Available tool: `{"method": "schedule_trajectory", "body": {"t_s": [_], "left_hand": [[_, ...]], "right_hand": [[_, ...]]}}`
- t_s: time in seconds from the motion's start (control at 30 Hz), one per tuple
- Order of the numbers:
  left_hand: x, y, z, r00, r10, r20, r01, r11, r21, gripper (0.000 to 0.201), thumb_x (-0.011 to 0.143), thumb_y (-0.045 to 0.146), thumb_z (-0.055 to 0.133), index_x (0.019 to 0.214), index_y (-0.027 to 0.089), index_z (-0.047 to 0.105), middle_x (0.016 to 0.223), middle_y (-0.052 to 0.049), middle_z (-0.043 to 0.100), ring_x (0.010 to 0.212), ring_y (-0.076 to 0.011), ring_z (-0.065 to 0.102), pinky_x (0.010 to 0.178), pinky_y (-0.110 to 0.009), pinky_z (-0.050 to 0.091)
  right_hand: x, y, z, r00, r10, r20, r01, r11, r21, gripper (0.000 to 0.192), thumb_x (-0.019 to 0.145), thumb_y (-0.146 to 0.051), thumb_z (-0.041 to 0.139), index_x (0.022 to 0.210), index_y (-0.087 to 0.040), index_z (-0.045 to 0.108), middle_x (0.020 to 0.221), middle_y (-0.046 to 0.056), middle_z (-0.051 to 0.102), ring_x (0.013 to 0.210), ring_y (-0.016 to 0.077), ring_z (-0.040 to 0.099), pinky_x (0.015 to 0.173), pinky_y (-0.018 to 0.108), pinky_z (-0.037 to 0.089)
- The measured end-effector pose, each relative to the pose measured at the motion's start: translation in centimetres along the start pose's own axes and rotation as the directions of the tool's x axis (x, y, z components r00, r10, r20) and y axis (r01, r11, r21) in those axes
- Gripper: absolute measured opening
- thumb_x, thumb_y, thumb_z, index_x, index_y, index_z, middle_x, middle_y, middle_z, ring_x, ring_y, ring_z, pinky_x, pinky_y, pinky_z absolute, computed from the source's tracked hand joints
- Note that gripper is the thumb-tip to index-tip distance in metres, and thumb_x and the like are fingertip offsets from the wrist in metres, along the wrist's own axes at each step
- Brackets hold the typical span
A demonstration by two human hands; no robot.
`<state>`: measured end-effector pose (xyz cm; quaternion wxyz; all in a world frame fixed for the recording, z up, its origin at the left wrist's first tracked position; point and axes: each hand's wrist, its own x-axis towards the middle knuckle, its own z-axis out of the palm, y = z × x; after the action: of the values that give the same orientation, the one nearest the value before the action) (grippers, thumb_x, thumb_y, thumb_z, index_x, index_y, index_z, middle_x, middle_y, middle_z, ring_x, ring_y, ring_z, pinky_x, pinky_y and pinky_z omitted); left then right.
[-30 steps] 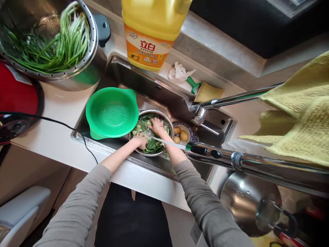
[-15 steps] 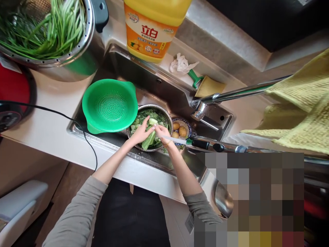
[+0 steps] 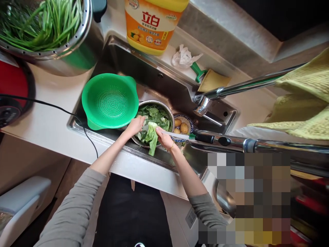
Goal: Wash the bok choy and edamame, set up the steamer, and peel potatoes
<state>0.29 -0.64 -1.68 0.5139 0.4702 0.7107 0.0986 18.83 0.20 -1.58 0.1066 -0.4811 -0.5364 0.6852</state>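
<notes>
A steel bowl (image 3: 168, 114) of leafy greens stands in the sink. My left hand (image 3: 135, 125) and my right hand (image 3: 163, 137) both grip one leafy green stalk (image 3: 151, 136) above the bowl's near rim, its leaves hanging down. A stream of water (image 3: 177, 136) runs from the pull-out faucet head (image 3: 205, 138) toward the stalk and my right hand. A green plastic colander (image 3: 110, 101) rests on the sink's left edge, close beside my left hand.
A small patterned dish of potatoes (image 3: 182, 127) sits right of the bowl. A yellow detergent jug (image 3: 152, 23), a scrubber (image 3: 208, 78) and a crumpled wipe (image 3: 184, 57) line the sink's back ledge. A steel strainer of green stems (image 3: 48, 27) and a black cord (image 3: 59, 109) lie left. Yellow cloth (image 3: 303, 99) hangs right.
Both hands left the greens inside the bowl and lifted one stalk up toward the near rim, into the water stream. The view shifted slightly.
</notes>
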Motion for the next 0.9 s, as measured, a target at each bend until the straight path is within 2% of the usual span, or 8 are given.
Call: {"method": "schedule_trajectory", "body": {"t_s": [0.07, 0.13, 0.3, 0.4, 0.5, 0.63, 0.77, 0.9], "left_hand": [[-0.5, 0.4, 0.5, 1.0, 0.01, 0.018, -0.011, 0.999, 0.047, 0.06, 0.098, 0.051, 0.026, 0.137, 0.008, 0.044, 0.127, -0.022, 0.061, 0.116, -0.0302, 0.061, 0.096, -0.04, 0.045], [-1.3, 0.8, 1.3, 0.997, 0.065, 0.031, -0.066, 0.998, 0.022, 0.065, 0.096, 0.053, 0.031, 0.146, 0.011, 0.033, 0.138, -0.022, 0.054, 0.128, -0.0317, 0.052, 0.103, -0.043, 0.04], [-2.5, 1.3, 2.5, 0.972, 0.235, -0.017, -0.235, 0.968, -0.093, 0.046, 0.098, 0.035, 0.033, 0.138, 0.014, 0.04, 0.124, -0.016, 0.064, 0.114, -0.0257, 0.062, 0.097, -0.04, 0.045], [-2.6, 1.3, 2.0, 0.978, 0.209, 0.001, -0.209, 0.978, 0.024, 0.041, 0.099, 0.029, 0.03, 0.134, 0.013, 0.04, 0.112, -0.016, 0.068, 0.103, -0.0257, 0.066, 0.089, -0.038, 0.049], [-2.8, 1.8, 0.6, 0.99, 0.133, 0.053, -0.141, 0.965, 0.222, 0.042, 0.1, 0.028, 0.027, 0.136, 0.01, 0.036, 0.105, -0.018, 0.07, 0.097, -0.0268, 0.069, 0.084, -0.037, 0.05], [-3.2, 2.1, -1.4, 0.975, 0.123, 0.183, -0.185, 0.908, 0.375, 0.036, 0.099, 0.027, 0.028, 0.124, 0.009, 0.047, 0.097, -0.02, 0.071, 0.092, -0.0286, 0.07, 0.081, -0.036, 0.049], [-3.3, 1.0, -2.6, 0.94, 0.194, 0.28, -0.284, 0.9, 0.331, 0.03, 0.097, 0.026, 0.031, 0.103, 0.013, 0.058, 0.088, -0.016, 0.071, 0.084, -0.0247, 0.069, 0.08, -0.032, 0.048], [-3.2, 0.0, -2.8, 0.913, 0.279, 0.298, -0.353, 0.906, 0.234, 0.032, 0.096, 0.029, 0.031, 0.09, 0.017, 0.06, 0.082, -0.01, 0.069, 0.078, -0.0212, 0.066, 0.08, -0.029, 0.047]], "right_hand": [[-0.1, 0.5, 0.4, 0.997, 0.024, -0.074, -0.021, 0.999, 0.04, 0.058, 0.091, -0.06, 0.034, 0.125, -0.017, 0.054, 0.119, 0.011, 0.063, 0.115, 0.0222, 0.056, 0.097, 0.033, 0.046], [0.0, 1.0, 0.8, 0.993, 0.021, -0.117, -0.017, 0.999, 0.032, 0.059, 0.091, -0.059, 0.036, 0.129, -0.017, 0.05, 0.123, 0.011, 0.061, 0.117, 0.0223, 0.055, 0.1, 0.033, 0.045], [0.4, 1.5, 1.6, 0.986, -0.02, -0.167, 0.008, 0.997, -0.075, 0.06, 0.091, -0.064, 0.032, 0.126, -0.017, 0.046, 0.112, 0.01, 0.061, 0.104, 0.0198, 0.059, 0.092, 0.031, 0.049], [0.7, 1.1, 1.3, 0.988, -0.107, -0.11, 0.07, 0.953, -0.294, 0.05, 0.096, -0.054, 0.029, 0.121, -0.016, 0.052, 0.112, 0.01, 0.062, 0.105, 0.0208, 0.058, 0.095, 0.034, 0.047], [1.0, 0.7, 0.6, 0.991, -0.135, -0.005, 0.108, 0.816, -0.568, 0.044, 0.097, -0.036, 0.028, 0.126, -0.017, 0.056, 0.126, 0.014, 0.059, 0.119, 0.0237, 0.053, 0.106, 0.039, 0.04], [1.0, 0.7, -0.5, 0.985, -0.082, 0.153, 0.166, 0.713, -0.681, 0.042, 0.093, -0.027, 0.035, 0.125, -0.013, 0.06, 0.131, 0.016, 0.058, 0.128, 0.0291, 0.049, 0.111, 0.047, 0.034], [0.7, 0.3, -1.6, 0.965, -0.069, 0.254, 0.224, 0.725, -0.652, 0.037, 0.095, -0.034, 0.036, 0.114, -0.016, 0.063, 0.116, 0.012, 0.067, 0.111, 0.0254, 0.059, 0.102, 0.042, 0.043], [0.6, -0.6, -2.0, 0.937, -0.048, 0.347, 0.224, 0.843, -0.488, 0.046, 0.097, -0.047, 0.03, 0.083, -0.019, 0.063, 0.067, 0.0, 0.061, 0.071, 0.0161, 0.059, 0.081, 0.031, 0.051]]}}
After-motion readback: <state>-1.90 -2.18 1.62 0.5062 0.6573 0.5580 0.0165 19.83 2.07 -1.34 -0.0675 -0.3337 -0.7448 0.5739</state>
